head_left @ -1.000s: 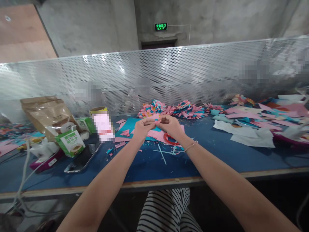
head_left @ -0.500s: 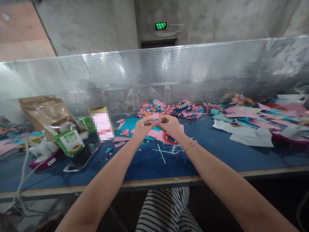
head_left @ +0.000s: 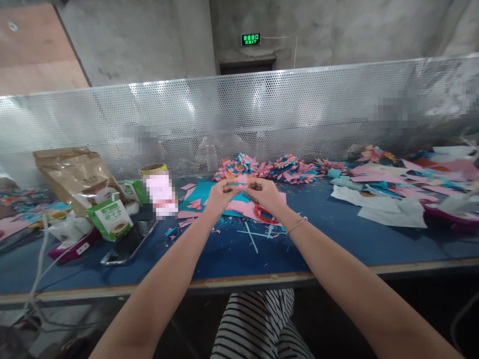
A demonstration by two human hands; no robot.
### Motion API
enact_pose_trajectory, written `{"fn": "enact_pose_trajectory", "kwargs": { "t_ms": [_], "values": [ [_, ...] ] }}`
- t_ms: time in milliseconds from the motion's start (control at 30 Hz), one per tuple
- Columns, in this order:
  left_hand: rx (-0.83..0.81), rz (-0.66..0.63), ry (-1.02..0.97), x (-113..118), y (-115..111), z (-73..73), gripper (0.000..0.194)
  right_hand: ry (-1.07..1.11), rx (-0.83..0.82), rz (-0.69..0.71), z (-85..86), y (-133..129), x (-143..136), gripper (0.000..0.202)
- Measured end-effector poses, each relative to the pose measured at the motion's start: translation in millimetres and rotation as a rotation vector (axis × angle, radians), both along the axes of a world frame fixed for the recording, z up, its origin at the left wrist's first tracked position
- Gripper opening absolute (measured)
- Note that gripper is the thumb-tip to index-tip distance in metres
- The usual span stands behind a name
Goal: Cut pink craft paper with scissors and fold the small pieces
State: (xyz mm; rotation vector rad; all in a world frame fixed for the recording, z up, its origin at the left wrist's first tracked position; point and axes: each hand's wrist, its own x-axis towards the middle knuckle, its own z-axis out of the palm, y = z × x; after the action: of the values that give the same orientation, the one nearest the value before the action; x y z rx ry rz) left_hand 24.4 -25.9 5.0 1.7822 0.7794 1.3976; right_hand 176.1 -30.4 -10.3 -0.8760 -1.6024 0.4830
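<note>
My left hand (head_left: 223, 194) and my right hand (head_left: 264, 193) meet above the middle of the table, fingertips pinched close together. Between them is a small pink paper piece (head_left: 245, 185), mostly covered by the fingers. Under the hands lie a blue paper sheet (head_left: 203, 191) and pink paper (head_left: 239, 206). A red looped item (head_left: 265, 215) rests by my right wrist; its kind is unclear. Behind the hands, bunches of pink, blue and yellow cut-paper flowers (head_left: 294, 170) are heaped against the metal screen.
Pale paper strips (head_left: 250, 238) and scraps lie in front. To the left are a phone (head_left: 129, 244), a green and white carton (head_left: 111, 219), a brown paper bag (head_left: 75, 174) and a tissue pack (head_left: 73, 248). Loose paper (head_left: 389, 172) covers the right. A perforated metal screen (head_left: 299, 114) stands behind.
Both hands stay in almost the same place, with the fingertips slightly shifted around the small paper piece. The whole view has moved a little.
</note>
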Motion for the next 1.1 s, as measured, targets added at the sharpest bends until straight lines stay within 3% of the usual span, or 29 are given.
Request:
{"fn": "enact_pose_trajectory", "kwargs": {
  "t_ms": [200, 500, 700, 933, 1100],
  "values": [
    [-0.069, -0.047, -0.168, 2.9, 1.7, -3.2, 0.030, -0.024, 0.049, -0.012, -0.4, 0.7, 0.8, 0.026],
    [-0.156, -0.151, -0.217, 2.2, -0.6, -2.8, 0.037, 0.107, 0.003, 0.068, 1.6, -4.2, -3.3, 0.025],
    [-0.214, -0.111, -0.250, 6.9, -3.6, -1.4, 0.034, 0.119, -0.015, 0.036, 4.4, -5.3, -3.7, 0.022],
    [-0.092, -0.106, -0.108, 5.8, -1.0, -5.3, 0.023, 0.102, -0.041, 0.001, 5.0, -4.0, -4.0, 0.017],
    [-0.138, -0.135, -0.119, 4.6, -0.9, -6.0, 0.022, 0.126, -0.065, 0.053, 3.5, -2.7, -3.3, 0.022]
  ]
}}
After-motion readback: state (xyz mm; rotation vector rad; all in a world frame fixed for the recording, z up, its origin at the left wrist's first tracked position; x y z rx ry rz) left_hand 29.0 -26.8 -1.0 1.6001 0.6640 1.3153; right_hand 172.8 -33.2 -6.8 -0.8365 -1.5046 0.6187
